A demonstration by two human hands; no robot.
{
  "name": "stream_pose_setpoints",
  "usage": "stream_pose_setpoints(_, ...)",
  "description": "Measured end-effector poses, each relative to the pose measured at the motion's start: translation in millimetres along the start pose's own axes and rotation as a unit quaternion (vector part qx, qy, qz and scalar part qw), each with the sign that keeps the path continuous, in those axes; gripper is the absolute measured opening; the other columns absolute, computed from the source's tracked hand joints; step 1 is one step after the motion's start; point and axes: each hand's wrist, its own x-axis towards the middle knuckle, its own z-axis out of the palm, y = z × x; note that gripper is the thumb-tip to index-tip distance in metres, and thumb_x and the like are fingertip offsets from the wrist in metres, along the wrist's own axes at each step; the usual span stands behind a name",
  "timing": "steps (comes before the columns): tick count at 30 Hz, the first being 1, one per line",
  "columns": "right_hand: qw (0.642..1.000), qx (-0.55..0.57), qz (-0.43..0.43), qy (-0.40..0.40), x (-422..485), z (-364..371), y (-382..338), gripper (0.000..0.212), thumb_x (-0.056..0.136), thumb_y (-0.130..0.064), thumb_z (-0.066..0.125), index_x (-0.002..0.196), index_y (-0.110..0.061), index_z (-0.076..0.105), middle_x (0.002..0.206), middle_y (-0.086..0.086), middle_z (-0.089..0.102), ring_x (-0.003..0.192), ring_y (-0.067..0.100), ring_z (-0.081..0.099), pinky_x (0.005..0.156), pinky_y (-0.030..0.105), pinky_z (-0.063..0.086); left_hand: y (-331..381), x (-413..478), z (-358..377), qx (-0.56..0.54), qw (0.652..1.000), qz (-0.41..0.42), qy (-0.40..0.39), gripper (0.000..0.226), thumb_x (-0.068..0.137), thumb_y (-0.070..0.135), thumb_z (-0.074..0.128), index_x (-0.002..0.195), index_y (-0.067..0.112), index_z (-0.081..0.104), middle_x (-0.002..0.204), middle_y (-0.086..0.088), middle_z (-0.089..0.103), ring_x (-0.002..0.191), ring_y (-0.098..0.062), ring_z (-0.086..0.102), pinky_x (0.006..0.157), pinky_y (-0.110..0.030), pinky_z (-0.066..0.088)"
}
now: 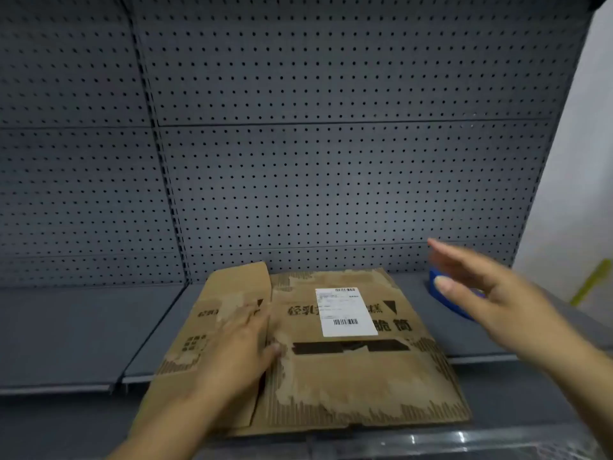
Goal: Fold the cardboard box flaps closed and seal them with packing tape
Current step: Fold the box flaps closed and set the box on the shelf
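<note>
1. A grey pegboard [331, 161] is filling the upper two thirds of the frame, standing upright behind everything else
2. A grey shelf [83, 327] is running across the lower part of the frame, from the left edge to the right
3. The cardboard box [348, 376] is lying on the shelf at lower centre with both top flaps folded down. Its top is looking wider across the frame than it is deep, so the long axis is running left to right. The seam between the flaps is pointing from the lower edge up towards the pegboard
4. The right hand [491, 293] is hovering blurred at right of centre, above the shelf and apart from the box's right edge. Its fingers are stretching out straight and close together and holding nothing
5. The left hand [232, 356] is pressing flat on the left flap [212, 327], fingers straight. Its fingertips and thumb are reaching the seam, with the right flap [365, 386] just beside them
6. A white shipping label [345, 312] is sitting on the right flap, upper middle
7. A blue object [434, 293] is resting on the shelf just behind the right hand's thumb, mostly hidden; whether they are touching cannot be told
8. A yellow-green strip [593, 280] is leaning at the far right edge
</note>
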Motion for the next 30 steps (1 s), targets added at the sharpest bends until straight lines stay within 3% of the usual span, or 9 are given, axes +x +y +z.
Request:
stream_pose_setpoints(3, 0.995, -0.015, 0.088, -0.033, -8, 29, 29, 0.052, 0.073, -0.055, 0.050, 0.121, -0.062, 0.031, 0.129, -0.026, 0.045, 0.120, -0.005, 0.044, 0.101, 0.021, 0.032, -10, -12, 15, 0.071, 0.995, -0.048, -0.047, 0.071, 0.091, 0.053, 0.037, 0.147, 0.036, -0.003, 0.158, 0.005, -0.008, 0.146, -0.019, -0.006, 0.117, -0.045, -0.004)
stream_pose_setpoints(8, 0.980, -0.088, 0.160, -0.075, -21, 60, 72, 0.055, 0.092, -0.034, 0.049, 0.142, -0.034, 0.025, 0.125, -0.018, 0.037, 0.120, 0.000, 0.034, 0.092, 0.016, 0.025, -16, -18, 24, 0.070, 0.988, -0.076, -0.114, 0.074, 0.091, 0.046, 0.037, 0.147, 0.036, -0.011, 0.158, 0.003, -0.013, 0.145, -0.021, -0.010, 0.116, -0.048, -0.005)
stream_pose_setpoints(10, 0.972, -0.116, 0.187, -0.086, -24, 68, 89, 0.058, 0.093, -0.039, 0.045, 0.145, -0.032, 0.021, 0.141, -0.011, 0.037, 0.134, 0.011, 0.031, 0.104, 0.024, 0.024, -19, -19, 26, 0.062, 0.985, -0.076, -0.139, 0.079, 0.089, 0.041, 0.040, 0.146, 0.035, -0.014, 0.157, 0.003, -0.016, 0.145, -0.021, -0.013, 0.115, -0.048, -0.007)
stream_pose_setpoints(12, 0.949, -0.187, 0.222, -0.119, -26, 76, 101, 0.062, 0.092, -0.050, 0.037, 0.146, -0.037, 0.008, 0.156, -0.001, 0.019, 0.142, 0.021, 0.018, 0.113, 0.036, 0.017, -20, -20, 26, 0.063, 0.983, -0.072, -0.154, 0.085, 0.085, 0.039, 0.044, 0.146, 0.035, -0.016, 0.156, 0.004, -0.020, 0.144, -0.020, -0.015, 0.114, -0.048, -0.008)
stream_pose_setpoints(14, 0.916, -0.259, 0.260, -0.163, -27, 80, 110, 0.063, 0.092, -0.057, 0.025, 0.145, -0.042, -0.006, 0.159, 0.001, -0.001, 0.145, 0.025, 0.003, 0.115, 0.041, 0.009, -20, -19, 28, 0.064, 0.983, -0.069, -0.155, 0.087, 0.085, 0.038, 0.046, 0.145, 0.035, -0.017, 0.156, 0.004, -0.021, 0.144, -0.021, -0.016, 0.115, -0.048, -0.006)
stream_pose_setpoints(17, 0.893, -0.307, 0.265, -0.195, -27, 86, 115, 0.063, 0.091, -0.061, 0.016, 0.141, -0.045, -0.018, 0.158, 0.003, -0.012, 0.145, 0.028, -0.007, 0.115, 0.044, 0.002, -20, -19, 34, 0.078, 0.986, -0.059, -0.135, 0.083, 0.089, 0.041, 0.044, 0.145, 0.037, -0.017, 0.156, 0.004, -0.019, 0.145, -0.022, -0.012, 0.116, -0.048, -0.001)
stream_pose_setpoints(24, 0.884, -0.257, 0.303, -0.246, -20, 90, 112, 0.064, 0.091, -0.061, 0.022, 0.141, -0.048, -0.015, 0.158, 0.008, -0.009, 0.144, 0.033, -0.002, 0.114, 0.048, 0.009, -17, -16, 45, 0.073, 0.993, -0.061, -0.073, 0.064, 0.094, 0.042, 0.037, 0.145, 0.045, -0.002, 0.159, 0.002, 0.002, 0.146, -0.026, 0.008, 0.115, -0.049, 0.013)
stream_pose_setpoints(30, 0.884, -0.188, 0.328, -0.274, -7, 85, 105, 0.062, 0.089, -0.064, 0.020, 0.143, -0.047, -0.007, 0.157, 0.013, 0.012, 0.143, 0.032, 0.014, 0.112, 0.048, 0.020, -18, -7, 36, 0.039, 0.995, -0.069, -0.069, 0.060, 0.095, 0.045, 0.035, 0.146, 0.042, 0.004, 0.158, -0.003, 0.012, 0.144, -0.027, 0.017, 0.116, -0.046, 0.020)
